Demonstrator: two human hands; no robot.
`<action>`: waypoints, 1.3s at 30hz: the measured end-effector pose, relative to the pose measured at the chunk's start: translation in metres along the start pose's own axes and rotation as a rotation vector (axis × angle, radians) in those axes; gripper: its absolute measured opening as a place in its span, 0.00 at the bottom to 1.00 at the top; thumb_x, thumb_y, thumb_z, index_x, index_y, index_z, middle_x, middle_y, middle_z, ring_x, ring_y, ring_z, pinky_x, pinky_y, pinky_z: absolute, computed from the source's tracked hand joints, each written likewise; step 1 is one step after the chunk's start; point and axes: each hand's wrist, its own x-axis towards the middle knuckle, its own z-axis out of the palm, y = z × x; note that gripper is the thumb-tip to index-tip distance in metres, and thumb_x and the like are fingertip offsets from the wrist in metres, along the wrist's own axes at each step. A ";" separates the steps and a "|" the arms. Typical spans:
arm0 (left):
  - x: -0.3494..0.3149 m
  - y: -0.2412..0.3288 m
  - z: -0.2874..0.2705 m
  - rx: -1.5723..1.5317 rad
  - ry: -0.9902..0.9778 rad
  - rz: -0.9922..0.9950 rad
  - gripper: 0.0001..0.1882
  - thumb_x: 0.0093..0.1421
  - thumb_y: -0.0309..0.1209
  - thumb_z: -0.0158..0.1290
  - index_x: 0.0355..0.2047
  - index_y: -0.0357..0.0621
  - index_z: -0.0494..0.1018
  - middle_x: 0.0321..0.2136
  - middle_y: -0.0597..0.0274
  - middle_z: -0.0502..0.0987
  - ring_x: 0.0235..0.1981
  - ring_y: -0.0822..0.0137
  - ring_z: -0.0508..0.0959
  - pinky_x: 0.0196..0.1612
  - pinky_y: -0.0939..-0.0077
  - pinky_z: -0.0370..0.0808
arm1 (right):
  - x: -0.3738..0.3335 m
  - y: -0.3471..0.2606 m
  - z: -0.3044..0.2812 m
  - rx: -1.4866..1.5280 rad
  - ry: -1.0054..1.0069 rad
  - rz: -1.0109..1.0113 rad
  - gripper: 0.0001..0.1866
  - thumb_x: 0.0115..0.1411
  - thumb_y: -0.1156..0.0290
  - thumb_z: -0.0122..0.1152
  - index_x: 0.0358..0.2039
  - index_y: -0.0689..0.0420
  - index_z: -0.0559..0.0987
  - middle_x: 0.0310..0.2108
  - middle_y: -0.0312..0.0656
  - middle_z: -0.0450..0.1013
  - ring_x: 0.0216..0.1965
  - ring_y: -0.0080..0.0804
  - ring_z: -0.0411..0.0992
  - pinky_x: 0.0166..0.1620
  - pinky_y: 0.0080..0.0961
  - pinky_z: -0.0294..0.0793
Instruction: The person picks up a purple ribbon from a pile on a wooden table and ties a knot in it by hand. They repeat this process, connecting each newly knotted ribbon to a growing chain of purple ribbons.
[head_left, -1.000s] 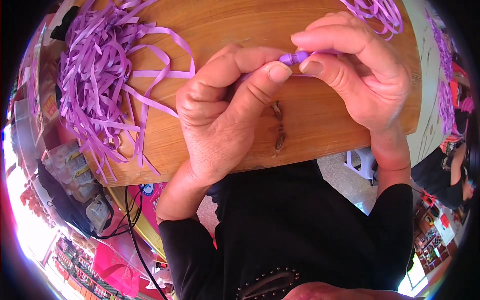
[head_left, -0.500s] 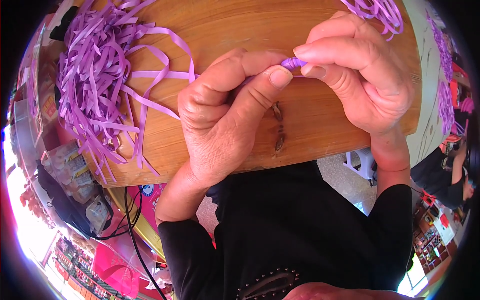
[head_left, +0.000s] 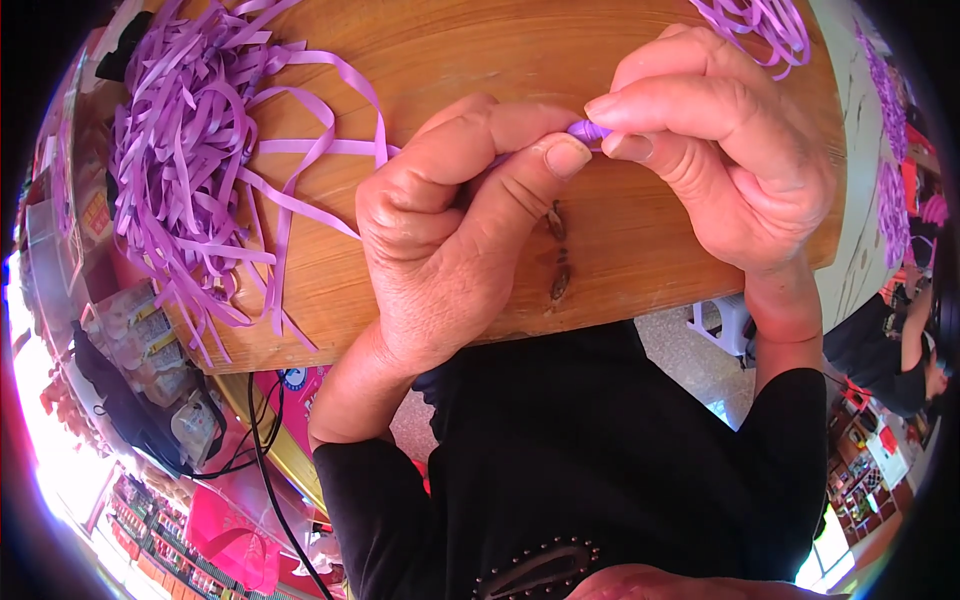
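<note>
One small wound piece of purple ribbon (head_left: 589, 131) sits between the left hand (head_left: 445, 215) and the right hand (head_left: 748, 150), pinched narrowly by each thumb and forefinger above the bench (head_left: 640, 225). Both wrists angle up from the near side, other fingers bent; a purple ribbon heap (head_left: 195, 150) lies far left.

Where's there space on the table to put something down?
The table is bare below where the left hand and right hand nearly meet, and up top between the big ribbon pile and the ribbon loops. It's crowded on the left, under that pile.
</note>
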 end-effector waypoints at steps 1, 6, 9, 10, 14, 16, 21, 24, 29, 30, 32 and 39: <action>0.000 0.000 0.000 0.024 0.000 0.003 0.07 0.56 0.18 0.54 0.35 0.33 0.76 0.29 0.65 0.74 0.31 0.76 0.70 0.37 0.86 0.66 | 0.000 -0.001 0.000 -0.016 -0.005 0.003 0.09 0.48 0.81 0.65 0.32 0.65 0.77 0.29 0.45 0.73 0.27 0.31 0.71 0.28 0.19 0.69; -0.001 0.003 0.001 0.170 0.014 0.041 0.06 0.56 0.18 0.54 0.34 0.34 0.76 0.24 0.69 0.71 0.24 0.81 0.66 0.27 0.88 0.61 | 0.001 -0.007 -0.002 -0.075 -0.032 0.002 0.10 0.47 0.81 0.65 0.32 0.66 0.77 0.28 0.46 0.73 0.26 0.30 0.70 0.27 0.19 0.69; -0.001 0.002 0.004 0.321 0.024 0.086 0.06 0.55 0.18 0.55 0.34 0.34 0.76 0.22 0.71 0.69 0.21 0.82 0.62 0.24 0.88 0.58 | 0.000 -0.004 -0.002 -0.062 -0.035 0.000 0.11 0.47 0.81 0.65 0.33 0.66 0.77 0.28 0.46 0.72 0.26 0.30 0.70 0.26 0.18 0.68; 0.000 0.002 0.005 0.349 0.029 0.134 0.06 0.55 0.17 0.55 0.34 0.35 0.76 0.22 0.70 0.68 0.21 0.81 0.62 0.24 0.88 0.58 | -0.001 -0.003 -0.003 -0.038 -0.034 -0.004 0.12 0.47 0.81 0.65 0.34 0.66 0.78 0.28 0.46 0.72 0.26 0.30 0.70 0.26 0.18 0.68; 0.001 0.000 0.001 0.487 -0.001 0.310 0.06 0.53 0.16 0.55 0.32 0.35 0.76 0.21 0.69 0.68 0.21 0.80 0.63 0.25 0.88 0.58 | 0.005 -0.008 -0.008 0.000 -0.053 0.119 0.07 0.47 0.78 0.67 0.28 0.62 0.79 0.26 0.42 0.74 0.26 0.29 0.74 0.28 0.19 0.72; 0.001 0.000 0.001 0.496 -0.012 0.301 0.06 0.53 0.16 0.55 0.32 0.35 0.75 0.21 0.69 0.68 0.22 0.79 0.63 0.25 0.87 0.59 | 0.004 -0.007 -0.006 0.104 -0.017 0.178 0.06 0.47 0.79 0.67 0.27 0.63 0.79 0.26 0.43 0.74 0.23 0.30 0.74 0.25 0.17 0.70; -0.001 0.001 0.000 0.442 -0.032 0.192 0.04 0.55 0.17 0.54 0.31 0.35 0.75 0.22 0.69 0.69 0.23 0.79 0.64 0.27 0.86 0.61 | 0.000 0.006 -0.003 0.235 -0.045 0.184 0.07 0.48 0.81 0.67 0.29 0.62 0.79 0.27 0.44 0.74 0.26 0.30 0.74 0.27 0.18 0.72; 0.001 -0.004 0.003 0.171 0.012 0.152 0.03 0.57 0.21 0.53 0.32 0.35 0.75 0.22 0.70 0.70 0.22 0.80 0.64 0.28 0.86 0.61 | 0.004 0.005 -0.003 0.212 -0.064 0.149 0.08 0.48 0.81 0.66 0.31 0.63 0.79 0.28 0.44 0.74 0.26 0.30 0.74 0.27 0.19 0.71; 0.001 0.001 0.007 -0.186 0.071 -0.125 0.06 0.60 0.26 0.52 0.34 0.36 0.75 0.19 0.71 0.70 0.21 0.81 0.64 0.27 0.87 0.60 | 0.007 -0.001 -0.005 -0.039 -0.097 0.016 0.15 0.47 0.81 0.65 0.38 0.68 0.77 0.29 0.46 0.73 0.27 0.31 0.71 0.27 0.18 0.69; 0.001 0.002 0.008 -0.185 0.070 -0.125 0.06 0.60 0.26 0.52 0.34 0.36 0.75 0.19 0.71 0.70 0.21 0.81 0.64 0.27 0.87 0.60 | 0.006 -0.001 -0.005 -0.040 -0.096 0.016 0.15 0.47 0.81 0.65 0.38 0.68 0.77 0.29 0.46 0.73 0.27 0.31 0.71 0.27 0.18 0.69; 0.003 0.005 0.009 -0.230 0.078 -0.199 0.07 0.61 0.27 0.51 0.35 0.36 0.75 0.19 0.71 0.70 0.21 0.81 0.63 0.27 0.88 0.59 | 0.003 0.000 -0.006 -0.046 -0.087 0.039 0.18 0.47 0.81 0.65 0.40 0.70 0.77 0.31 0.48 0.74 0.28 0.32 0.72 0.27 0.18 0.70; 0.003 0.000 0.004 -0.311 -0.018 -0.187 0.08 0.61 0.28 0.50 0.35 0.35 0.75 0.19 0.71 0.70 0.19 0.81 0.61 0.26 0.87 0.58 | -0.003 0.008 0.000 0.050 -0.012 -0.019 0.17 0.47 0.81 0.64 0.40 0.71 0.77 0.32 0.50 0.74 0.28 0.32 0.72 0.27 0.18 0.70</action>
